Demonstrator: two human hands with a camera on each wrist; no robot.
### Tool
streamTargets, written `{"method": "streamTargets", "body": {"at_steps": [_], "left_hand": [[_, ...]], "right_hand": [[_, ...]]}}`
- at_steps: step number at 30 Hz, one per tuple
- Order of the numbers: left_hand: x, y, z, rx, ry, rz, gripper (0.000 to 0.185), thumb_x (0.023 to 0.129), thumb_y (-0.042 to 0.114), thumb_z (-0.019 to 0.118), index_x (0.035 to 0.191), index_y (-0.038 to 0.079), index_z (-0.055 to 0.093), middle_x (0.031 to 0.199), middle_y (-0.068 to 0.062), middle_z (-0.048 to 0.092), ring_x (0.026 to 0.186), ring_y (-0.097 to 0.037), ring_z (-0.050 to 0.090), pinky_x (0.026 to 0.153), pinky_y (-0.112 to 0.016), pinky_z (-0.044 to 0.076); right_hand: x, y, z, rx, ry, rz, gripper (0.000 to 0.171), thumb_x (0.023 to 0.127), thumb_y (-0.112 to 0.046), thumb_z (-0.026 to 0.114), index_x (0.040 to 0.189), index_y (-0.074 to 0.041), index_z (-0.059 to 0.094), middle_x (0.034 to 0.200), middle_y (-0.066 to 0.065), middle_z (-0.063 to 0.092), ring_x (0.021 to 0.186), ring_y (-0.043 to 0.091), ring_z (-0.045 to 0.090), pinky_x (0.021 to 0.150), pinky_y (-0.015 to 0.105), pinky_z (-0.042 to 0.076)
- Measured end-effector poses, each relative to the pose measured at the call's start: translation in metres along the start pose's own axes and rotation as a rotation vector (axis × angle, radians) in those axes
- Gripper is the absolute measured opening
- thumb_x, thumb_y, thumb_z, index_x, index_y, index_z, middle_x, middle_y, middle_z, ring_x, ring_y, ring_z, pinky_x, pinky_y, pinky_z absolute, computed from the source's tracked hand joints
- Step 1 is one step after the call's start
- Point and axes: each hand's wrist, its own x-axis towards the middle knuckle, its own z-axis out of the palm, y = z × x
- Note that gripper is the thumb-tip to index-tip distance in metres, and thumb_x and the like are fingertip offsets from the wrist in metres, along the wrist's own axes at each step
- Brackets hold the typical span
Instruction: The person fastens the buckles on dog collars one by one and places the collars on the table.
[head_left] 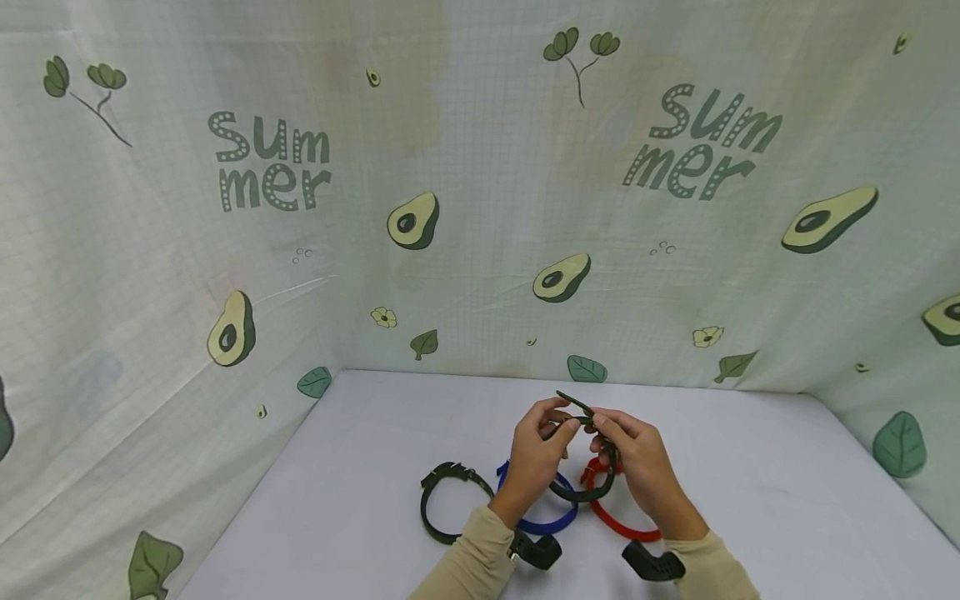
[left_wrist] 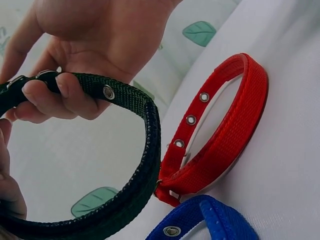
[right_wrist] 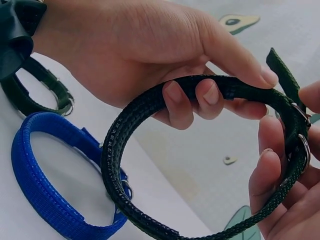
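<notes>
A dark green collar (head_left: 576, 495), bent into a loop, is held up over the table between both hands. My left hand (head_left: 534, 446) pinches it near the metal buckle (right_wrist: 305, 150), which shows at the right side of the right wrist view. From that buckle the free strap end (right_wrist: 283, 75) sticks upward. My right hand (head_left: 641, 450) grips the band beside the buckle, thumb on the outer face and curled fingertips through the loop. In the left wrist view a metal eyelet (left_wrist: 108, 92) shows in the band, just past the right hand's fingers.
On the white table (head_left: 360, 467) lie another dark green collar (head_left: 426, 508) at left, a blue collar (head_left: 551, 527) in the middle and a red collar (head_left: 626, 530) at right. Behind the table hangs a printed curtain (head_left: 480, 317). Black wrist devices (head_left: 540, 552) sit at both cuffs.
</notes>
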Motion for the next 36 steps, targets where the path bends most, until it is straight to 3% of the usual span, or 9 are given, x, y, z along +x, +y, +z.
{"method": "streamTargets", "body": {"at_steps": [11,21,24,30,36], "left_hand": [[-0.004,0.005,-0.007,0.013,-0.022,0.002,0.026,0.094,0.018,0.072,0.115,0.004,0.068,0.098,-0.004,0.068,0.061,-0.01,0.057,0.056,-0.021,0.048],[0.0,-0.003,-0.02,0.04,-0.07,-0.027,0.024,0.094,0.026,0.073,0.112,0.011,0.07,0.098,-0.001,0.07,0.063,-0.013,0.061,0.06,-0.035,0.055],[-0.003,-0.003,-0.023,0.036,-0.058,-0.048,0.024,0.093,0.027,0.074,0.11,0.01,0.071,0.095,-0.002,0.071,0.063,-0.013,0.062,0.059,-0.033,0.053],[-0.009,-0.006,-0.026,-0.023,-0.078,-0.104,0.027,0.091,0.024,0.075,0.113,0.009,0.071,0.1,-0.001,0.071,0.08,-0.013,0.067,0.072,-0.031,0.056],[-0.014,-0.011,-0.031,-0.036,-0.078,-0.124,0.029,0.093,0.024,0.074,0.118,0.012,0.071,0.106,-0.002,0.072,0.093,-0.027,0.068,0.08,-0.032,0.056]], "right_hand": [[-0.001,0.002,0.002,-0.002,0.002,0.043,0.04,0.102,-0.029,0.061,0.123,0.005,0.064,0.094,0.014,0.066,0.077,0.023,0.062,0.067,0.03,0.054],[-0.001,0.0,0.001,-0.009,-0.076,0.009,0.034,0.102,-0.025,0.061,0.125,-0.001,0.064,0.09,0.014,0.064,0.076,0.032,0.061,0.066,0.034,0.056],[-0.001,0.001,0.003,-0.009,-0.098,0.008,0.034,0.101,-0.024,0.062,0.126,-0.001,0.064,0.09,0.015,0.063,0.076,0.032,0.061,0.067,0.035,0.056],[-0.002,0.002,0.003,-0.03,-0.09,0.002,0.032,0.1,-0.021,0.063,0.123,0.001,0.065,0.088,0.017,0.064,0.075,0.027,0.062,0.065,0.034,0.056],[-0.003,0.002,0.006,-0.044,-0.086,-0.014,0.028,0.101,-0.019,0.063,0.12,0.0,0.066,0.09,0.023,0.064,0.073,0.022,0.061,0.066,0.034,0.056]]}}
